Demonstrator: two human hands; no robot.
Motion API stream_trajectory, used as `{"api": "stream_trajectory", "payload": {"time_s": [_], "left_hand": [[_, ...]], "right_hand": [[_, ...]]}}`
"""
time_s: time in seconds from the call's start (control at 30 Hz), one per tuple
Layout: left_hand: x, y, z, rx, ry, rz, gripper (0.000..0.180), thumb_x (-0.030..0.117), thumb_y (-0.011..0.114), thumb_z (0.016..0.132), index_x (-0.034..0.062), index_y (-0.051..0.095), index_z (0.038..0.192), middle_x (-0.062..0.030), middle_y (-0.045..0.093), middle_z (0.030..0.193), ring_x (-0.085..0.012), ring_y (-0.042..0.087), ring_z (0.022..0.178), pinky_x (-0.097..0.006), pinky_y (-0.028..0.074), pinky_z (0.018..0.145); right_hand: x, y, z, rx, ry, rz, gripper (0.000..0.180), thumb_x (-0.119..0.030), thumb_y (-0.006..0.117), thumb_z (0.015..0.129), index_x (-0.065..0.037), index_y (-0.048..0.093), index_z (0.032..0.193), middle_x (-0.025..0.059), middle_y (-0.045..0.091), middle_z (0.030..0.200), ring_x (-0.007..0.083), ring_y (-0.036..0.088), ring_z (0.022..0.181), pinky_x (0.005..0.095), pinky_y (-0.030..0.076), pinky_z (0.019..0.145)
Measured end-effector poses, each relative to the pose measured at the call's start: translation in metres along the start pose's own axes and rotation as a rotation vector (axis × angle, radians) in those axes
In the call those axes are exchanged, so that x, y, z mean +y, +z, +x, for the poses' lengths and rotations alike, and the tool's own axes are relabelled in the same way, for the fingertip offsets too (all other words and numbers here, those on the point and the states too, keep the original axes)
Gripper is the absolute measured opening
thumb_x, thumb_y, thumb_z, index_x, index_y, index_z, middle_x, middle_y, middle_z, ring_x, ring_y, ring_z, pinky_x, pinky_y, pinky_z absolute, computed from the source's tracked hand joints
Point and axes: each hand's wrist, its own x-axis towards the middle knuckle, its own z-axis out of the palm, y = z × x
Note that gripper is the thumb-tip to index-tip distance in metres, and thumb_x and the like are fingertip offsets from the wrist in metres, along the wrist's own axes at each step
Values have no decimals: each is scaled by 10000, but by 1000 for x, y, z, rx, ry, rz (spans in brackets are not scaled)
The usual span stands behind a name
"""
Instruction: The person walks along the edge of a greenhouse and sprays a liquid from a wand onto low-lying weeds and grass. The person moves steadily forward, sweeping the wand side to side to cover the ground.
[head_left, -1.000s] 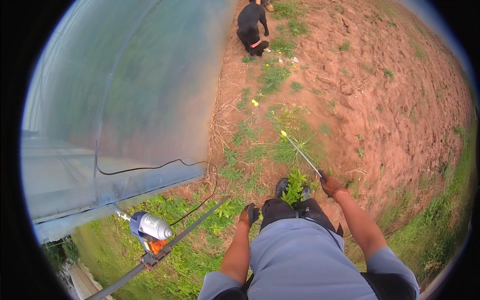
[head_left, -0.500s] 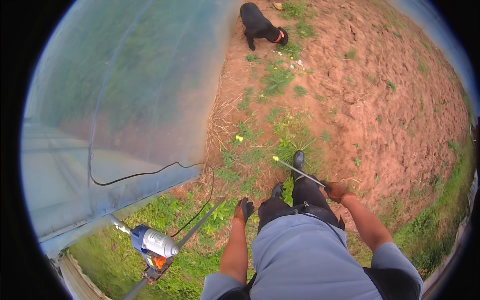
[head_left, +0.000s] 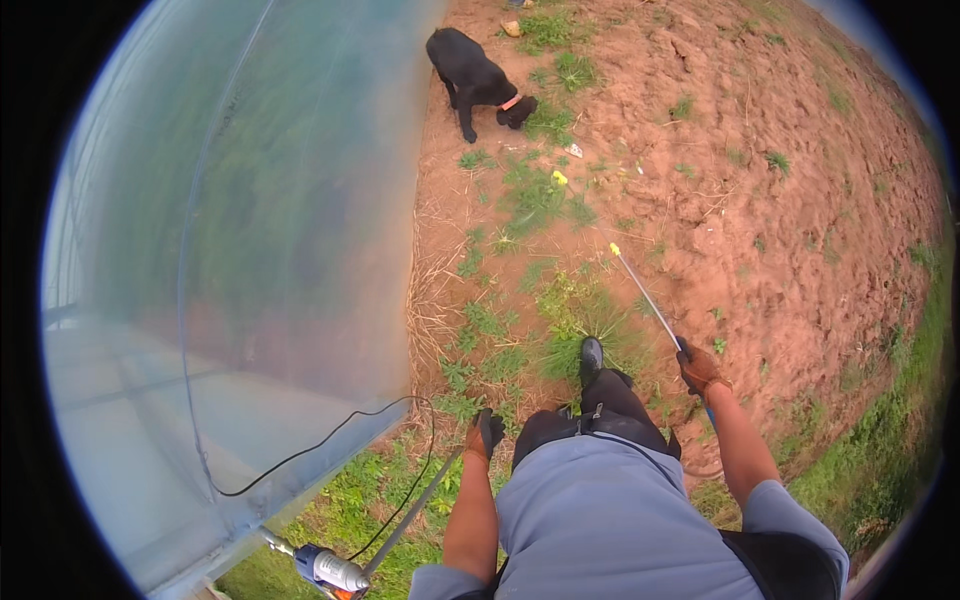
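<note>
My right hand point(head_left: 703, 370), in a dark and brown glove, is closed around a thin metal spray wand point(head_left: 650, 301). The wand points forward and to the left over the soil. A yellow fitting point(head_left: 614, 249) sits along it, and a second yellow piece point(head_left: 559, 178) shows farther out in the same line; the link between them is hard to see. At my left side hangs my left hand point(head_left: 485, 434), also gloved, with its fingers loosely apart and nothing seen in them. It is near the upper end of a grey pole point(head_left: 415, 512).
A blue-and-silver motor unit point(head_left: 330, 570) with a black cable point(head_left: 300, 466) stands by the film-covered greenhouse wall point(head_left: 300, 250) at left. A black dog point(head_left: 475, 75) with a red collar sniffs weeds ahead. Bare reddish soil point(head_left: 780, 250) slopes at right. My boot point(head_left: 591, 358) is among weeds.
My right hand and the wand have swung forward and right, the tip now pointing farther ahead. My left hand stays low. The motor unit and dog have shifted in view.
</note>
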Motion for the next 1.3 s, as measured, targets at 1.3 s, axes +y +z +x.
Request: {"api": "stream_trajectory", "payload": {"time_s": [1.3], "left_hand": [[362, 33, 221, -98, -70, -120, 331, 335, 552, 880, 68, 537, 1076, -82, 613, 856, -178, 586, 701, -287, 488, 614]], "right_hand": [[-310, -23, 142, 7, 206, 69, 407, -238, 458, 924, -165, 483, 1323, 52, 501, 607, 167, 479, 478, 369, 483, 441]]}}
